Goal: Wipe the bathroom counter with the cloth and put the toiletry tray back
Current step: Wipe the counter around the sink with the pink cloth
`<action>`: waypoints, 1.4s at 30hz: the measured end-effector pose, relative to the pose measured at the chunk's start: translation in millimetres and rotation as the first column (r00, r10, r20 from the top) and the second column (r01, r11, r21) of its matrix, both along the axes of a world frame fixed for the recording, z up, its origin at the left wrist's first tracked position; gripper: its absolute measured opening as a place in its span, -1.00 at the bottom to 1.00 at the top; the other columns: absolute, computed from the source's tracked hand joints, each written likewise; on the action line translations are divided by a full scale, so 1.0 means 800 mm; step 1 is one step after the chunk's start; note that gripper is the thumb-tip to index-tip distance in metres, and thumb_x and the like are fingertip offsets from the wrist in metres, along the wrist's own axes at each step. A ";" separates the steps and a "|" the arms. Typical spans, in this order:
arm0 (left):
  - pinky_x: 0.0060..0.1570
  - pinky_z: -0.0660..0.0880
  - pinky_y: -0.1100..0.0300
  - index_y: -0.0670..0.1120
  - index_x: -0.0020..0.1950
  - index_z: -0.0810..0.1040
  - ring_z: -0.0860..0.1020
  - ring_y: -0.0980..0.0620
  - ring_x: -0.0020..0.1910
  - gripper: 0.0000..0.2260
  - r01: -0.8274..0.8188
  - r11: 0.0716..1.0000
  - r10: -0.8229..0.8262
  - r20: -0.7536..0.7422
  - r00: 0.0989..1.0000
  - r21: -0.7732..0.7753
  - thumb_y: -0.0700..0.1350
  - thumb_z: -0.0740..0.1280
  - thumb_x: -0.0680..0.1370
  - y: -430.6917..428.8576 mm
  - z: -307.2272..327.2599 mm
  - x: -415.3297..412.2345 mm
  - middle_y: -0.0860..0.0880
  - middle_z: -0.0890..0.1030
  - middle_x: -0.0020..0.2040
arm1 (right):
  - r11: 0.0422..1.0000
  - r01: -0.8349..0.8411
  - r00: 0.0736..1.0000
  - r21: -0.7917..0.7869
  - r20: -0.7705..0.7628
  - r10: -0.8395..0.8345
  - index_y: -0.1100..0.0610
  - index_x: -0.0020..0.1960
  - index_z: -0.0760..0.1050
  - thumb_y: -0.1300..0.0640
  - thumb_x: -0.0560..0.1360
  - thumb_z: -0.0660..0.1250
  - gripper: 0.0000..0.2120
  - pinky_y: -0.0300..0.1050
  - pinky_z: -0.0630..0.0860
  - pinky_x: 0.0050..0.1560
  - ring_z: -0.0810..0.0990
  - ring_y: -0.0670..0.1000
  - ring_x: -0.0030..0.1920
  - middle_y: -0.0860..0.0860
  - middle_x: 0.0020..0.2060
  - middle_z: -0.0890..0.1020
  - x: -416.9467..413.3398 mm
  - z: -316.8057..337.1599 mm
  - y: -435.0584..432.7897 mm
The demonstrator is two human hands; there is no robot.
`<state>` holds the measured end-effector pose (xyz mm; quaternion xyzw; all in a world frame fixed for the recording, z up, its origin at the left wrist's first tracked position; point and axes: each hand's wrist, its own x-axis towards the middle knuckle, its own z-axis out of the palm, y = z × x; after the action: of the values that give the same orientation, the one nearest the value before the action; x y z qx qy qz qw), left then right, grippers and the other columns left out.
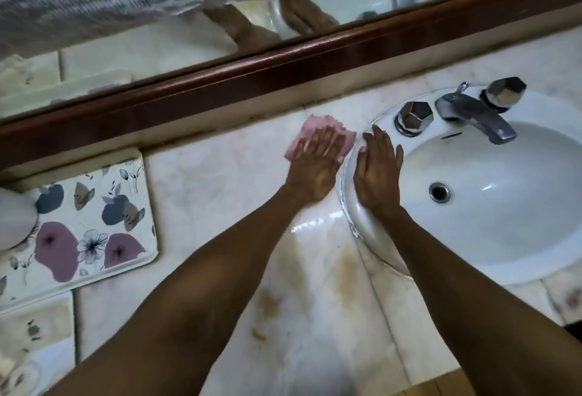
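Counter: pale marble-look slabs with seams, yellow-brown stains toward the front edge left of the sink, a wet sheen beside the basin rim.

Sink: white oval basin, set into the counter; open drain at its centre; nothing in the bowl. Behind the bowl, a chrome faucet between two faceted chrome knobs.

Mirror: above a dark wooden frame, behind the sink, along the back of the counter.

Tray: floral-printed, rectangular, far left of the sink; a white rounded object, possibly a bottle, at its left end, cut off by the frame edge.

Cloth: pink, flat on the counter just left of the sink's back rim.

Left hand: palm down on the cloth, fingers extended and slightly spread.

Right hand: flat on the sink's left rim, fingers straight and together, gripping nothing.
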<state>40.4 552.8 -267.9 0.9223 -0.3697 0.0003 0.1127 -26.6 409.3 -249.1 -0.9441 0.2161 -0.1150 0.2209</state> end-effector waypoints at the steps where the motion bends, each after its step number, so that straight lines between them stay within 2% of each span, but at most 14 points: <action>1: 0.58 -0.01 -0.07 -0.06 0.62 0.22 0.13 -0.10 0.63 -0.53 0.065 0.998 -0.065 0.023 0.998 0.001 0.01 0.00 0.72 0.018 -0.001 -0.003 -0.10 0.19 0.64 | 1.000 0.007 1.000 0.009 0.011 -0.008 0.14 0.42 0.36 0.07 0.66 -0.05 -0.58 0.16 0.01 0.55 0.22 0.05 0.53 0.06 0.51 0.33 0.000 0.000 0.001; 5: 0.61 -0.10 -0.02 0.07 0.66 0.04 -0.08 0.06 0.65 -0.54 0.186 0.982 -0.183 -0.062 0.981 0.029 0.04 -0.04 0.74 0.123 0.002 -0.007 0.04 0.02 0.68 | 1.000 0.011 1.000 0.016 0.009 -0.011 0.16 0.43 0.35 0.07 0.67 -0.04 -0.59 0.15 0.00 0.55 0.21 0.04 0.53 0.08 0.51 0.33 0.000 -0.002 0.000; 7: 0.61 -0.08 -0.07 0.10 0.66 0.00 -0.10 0.07 0.65 -0.53 0.123 0.992 -0.117 -0.121 0.986 0.038 0.05 -0.06 0.74 0.150 0.009 0.022 0.04 0.00 0.68 | 1.000 0.007 1.000 0.011 0.010 -0.007 0.16 0.43 0.35 0.07 0.66 -0.04 -0.58 0.16 0.01 0.55 0.22 0.04 0.53 0.08 0.51 0.33 -0.001 -0.004 -0.001; 10: 0.60 -0.24 -0.01 0.13 0.66 -0.04 -0.10 0.02 0.66 -0.53 -0.029 0.997 0.038 -0.129 0.991 0.071 0.09 -0.08 0.74 0.144 0.014 0.061 0.02 -0.04 0.68 | 1.000 -0.006 1.000 0.002 0.013 0.006 0.15 0.43 0.35 0.06 0.66 -0.03 -0.58 0.15 -0.01 0.55 0.20 0.03 0.53 0.07 0.51 0.31 -0.001 -0.007 -0.002; 14: 0.60 -0.11 -0.10 0.16 0.63 0.14 0.01 -0.03 0.66 -0.56 -0.138 0.990 0.139 -0.088 0.986 0.010 0.08 -0.01 0.73 0.113 0.003 -0.004 0.03 0.11 0.66 | 1.000 -0.013 1.000 0.006 0.025 0.013 0.14 0.44 0.34 0.06 0.65 0.00 -0.59 0.14 -0.03 0.55 0.20 0.03 0.54 0.08 0.51 0.31 -0.003 -0.010 -0.003; 17: 0.61 -0.08 -0.03 0.18 0.59 0.26 0.04 0.09 0.64 -0.60 -0.108 0.988 0.078 -0.243 0.967 -0.111 0.01 0.07 0.74 0.129 0.006 -0.063 0.10 0.18 0.64 | 1.000 -0.024 0.999 0.016 0.029 0.024 0.14 0.44 0.34 0.07 0.64 0.01 -0.58 0.14 -0.03 0.56 0.19 0.03 0.54 0.07 0.52 0.31 -0.004 -0.012 -0.006; 20: 0.62 0.01 0.00 0.04 0.53 0.41 0.14 0.18 0.60 -0.63 -0.044 0.969 -0.043 -0.345 0.938 -0.242 -0.06 0.11 0.73 0.169 0.011 -0.072 0.10 0.30 0.57 | 0.998 -0.039 0.999 0.042 0.035 0.037 0.15 0.45 0.33 0.08 0.64 0.01 -0.58 0.13 -0.01 0.56 0.20 0.05 0.54 0.08 0.52 0.31 -0.008 -0.011 -0.006; 25: 0.57 -0.15 0.26 0.12 0.51 0.44 0.06 0.38 0.54 -0.64 -0.160 0.944 0.045 -0.371 0.928 -0.287 -0.10 0.11 0.74 0.153 0.025 -0.101 0.12 0.36 0.55 | 0.994 -0.072 0.997 0.080 0.030 0.070 0.20 0.51 0.26 0.10 0.65 0.03 -0.54 0.11 0.02 0.56 0.18 0.12 0.55 0.14 0.54 0.26 -0.033 -0.013 -0.001; 29: 0.58 -0.25 0.09 0.14 0.63 0.17 -0.10 0.08 0.65 -0.57 0.090 0.993 -0.109 -0.278 0.954 -0.080 0.00 0.06 0.73 0.171 0.008 -0.188 0.09 0.04 0.66 | 0.987 -0.073 0.997 0.144 0.048 0.067 0.24 0.52 0.25 0.11 0.65 0.05 -0.54 0.06 0.07 0.56 0.14 0.14 0.57 0.16 0.55 0.24 -0.066 -0.016 0.004; 31: 0.57 -0.27 0.10 0.10 0.64 0.15 -0.12 0.08 0.65 -0.55 0.166 0.984 -0.177 -0.269 0.947 -0.063 0.01 0.05 0.73 0.190 0.009 -0.164 0.10 0.01 0.66 | 0.985 -0.095 0.995 0.141 0.048 0.089 0.26 0.52 0.24 0.12 0.65 0.05 -0.53 0.03 0.07 0.57 0.11 0.16 0.57 0.18 0.55 0.22 -0.075 -0.016 0.006; 35: 0.58 -0.13 -0.19 0.08 0.66 0.05 -0.13 -0.02 0.65 -0.50 -0.087 0.994 0.101 -0.267 0.958 0.064 0.11 -0.09 0.70 0.190 0.012 -0.074 0.01 -0.03 0.67 | 0.984 -0.108 0.993 0.140 0.057 0.101 0.25 0.52 0.24 0.13 0.65 0.06 -0.53 0.01 0.06 0.57 0.09 0.13 0.58 0.16 0.55 0.22 -0.087 -0.015 0.008; 37: 0.58 -0.15 -0.20 0.06 0.66 0.06 -0.09 -0.10 0.65 -0.51 -0.216 0.973 0.230 -0.235 0.944 0.085 0.08 -0.06 0.71 0.175 0.007 -0.073 -0.04 -0.01 0.67 | 0.984 -0.105 0.993 0.146 0.072 0.095 0.25 0.52 0.26 0.12 0.64 0.06 -0.53 0.01 0.09 0.57 0.11 0.12 0.58 0.15 0.55 0.24 -0.088 -0.015 0.007; 39: 0.57 -0.14 -0.16 0.03 0.65 0.14 -0.03 -0.13 0.65 -0.54 -0.221 0.975 0.221 -0.152 0.963 0.022 0.01 0.00 0.72 0.160 0.002 -0.115 -0.09 0.06 0.66 | 0.984 -0.102 0.993 0.148 0.082 0.090 0.24 0.51 0.28 0.10 0.63 0.06 -0.52 0.02 0.11 0.56 0.13 0.12 0.57 0.15 0.54 0.27 -0.088 -0.016 0.007; 42: 0.58 -0.22 -0.01 0.10 0.65 0.10 -0.10 -0.02 0.66 -0.54 -0.028 0.999 0.032 -0.163 0.986 0.031 0.02 -0.02 0.73 0.168 0.007 -0.173 0.01 0.01 0.68 | 0.986 -0.089 0.994 0.143 0.076 0.079 0.24 0.50 0.29 0.08 0.62 0.06 -0.52 0.01 0.13 0.56 0.14 0.11 0.57 0.15 0.53 0.28 -0.088 -0.014 0.007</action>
<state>-98.2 687.4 -262.3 0.9262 -0.3453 -0.0789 0.1295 -96.8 414.7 -260.7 -0.9290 0.1759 -0.1225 0.3017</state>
